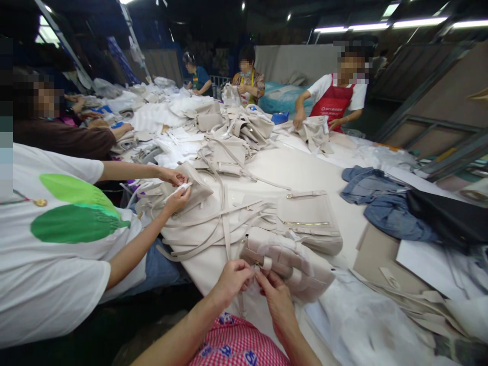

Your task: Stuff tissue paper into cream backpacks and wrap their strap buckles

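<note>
A beige handbag (293, 262) lies on the table in front of me, tilted, with thin translucent wrapping (301, 247) around its handle. At its near left end, by a small gold-coloured fitting (257, 264), my left hand (234, 278) is closed in a pinch. My right hand (275, 288) pinches close beside it, thumb and forefinger together. Between the two sets of fingertips is a small translucent piece of wrapping (253, 287). Just behind stands a second beige bag (307, 216) with a gold zip. Long beige straps (213, 229) spread to the left.
At my left a co-worker in a white T-shirt (72, 213) handles a beige bag (196, 185). Several people work around the table (301, 173), one in a red apron (332, 104). Bags and white paper heap up at the back. Denim cloth (392, 208) and plastic (366, 315) lie to the right.
</note>
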The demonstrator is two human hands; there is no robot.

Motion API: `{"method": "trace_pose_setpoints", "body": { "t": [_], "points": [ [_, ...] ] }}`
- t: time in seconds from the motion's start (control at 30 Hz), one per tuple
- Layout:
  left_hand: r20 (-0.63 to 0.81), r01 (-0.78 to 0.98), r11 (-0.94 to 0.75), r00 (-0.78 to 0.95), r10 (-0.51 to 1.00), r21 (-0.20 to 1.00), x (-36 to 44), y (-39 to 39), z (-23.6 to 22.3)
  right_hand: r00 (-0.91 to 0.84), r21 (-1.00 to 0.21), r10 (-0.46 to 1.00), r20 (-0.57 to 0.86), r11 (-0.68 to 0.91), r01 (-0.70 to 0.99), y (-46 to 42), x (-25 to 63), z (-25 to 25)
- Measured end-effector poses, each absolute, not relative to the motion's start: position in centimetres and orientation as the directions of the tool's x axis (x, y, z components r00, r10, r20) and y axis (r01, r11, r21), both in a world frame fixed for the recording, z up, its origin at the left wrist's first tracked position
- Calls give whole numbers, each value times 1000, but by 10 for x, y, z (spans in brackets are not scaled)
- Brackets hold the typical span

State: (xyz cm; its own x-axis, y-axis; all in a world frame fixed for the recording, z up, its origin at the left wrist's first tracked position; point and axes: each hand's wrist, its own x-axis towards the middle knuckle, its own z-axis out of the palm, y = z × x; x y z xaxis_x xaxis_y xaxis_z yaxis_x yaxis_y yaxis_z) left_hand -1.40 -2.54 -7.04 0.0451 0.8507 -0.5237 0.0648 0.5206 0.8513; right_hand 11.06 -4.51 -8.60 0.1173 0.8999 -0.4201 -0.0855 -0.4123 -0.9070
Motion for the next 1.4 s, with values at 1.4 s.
{"method": "trace_pose_setpoints", "body": {
  "t": [1.4],
  "points": [
    [-583, -275, 592, 121, 803, 758, -4, -34, -92, -23, -947, 949, -316, -314, 65, -62, 111, -103]
  ]
}}
